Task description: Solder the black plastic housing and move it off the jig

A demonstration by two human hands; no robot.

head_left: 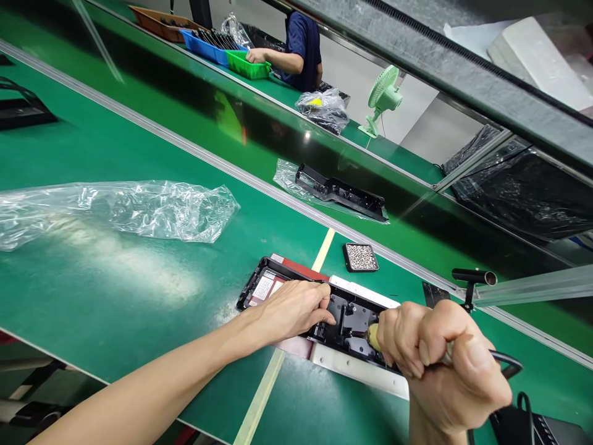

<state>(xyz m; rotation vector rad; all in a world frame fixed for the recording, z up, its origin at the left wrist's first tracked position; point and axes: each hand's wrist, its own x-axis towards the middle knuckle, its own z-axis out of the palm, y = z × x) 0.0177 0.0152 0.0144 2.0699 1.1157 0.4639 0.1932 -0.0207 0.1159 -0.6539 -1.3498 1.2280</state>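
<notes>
A long black plastic housing (pixel 356 321) lies open side up in a white and red fixture (pixel 359 369) on the green bench. My left hand (pixel 301 306) rests over its middle, fingers curled down on the near and inner parts of the frame. Wrapped in a fist around an electric screwdriver (pixel 373 337) is my right hand (pixel 445 358); a black cable comes out behind it. The screwdriver's bit points into the housing, close to a dark metal plate (pixel 359 315). The bit's tip is too small to make out, and my fist covers the housing's right end.
A small black tray of screws (pixel 361 257) sits beyond the fixture. Crumpled clear plastic (pixel 162 210) lies left. Another black part (pixel 343 191) rests on a bag behind the rail. A metal-armed stand (pixel 472 278) rises right. Across the bench, a person's hand (pixel 256 55) touches a green bin (pixel 248 65).
</notes>
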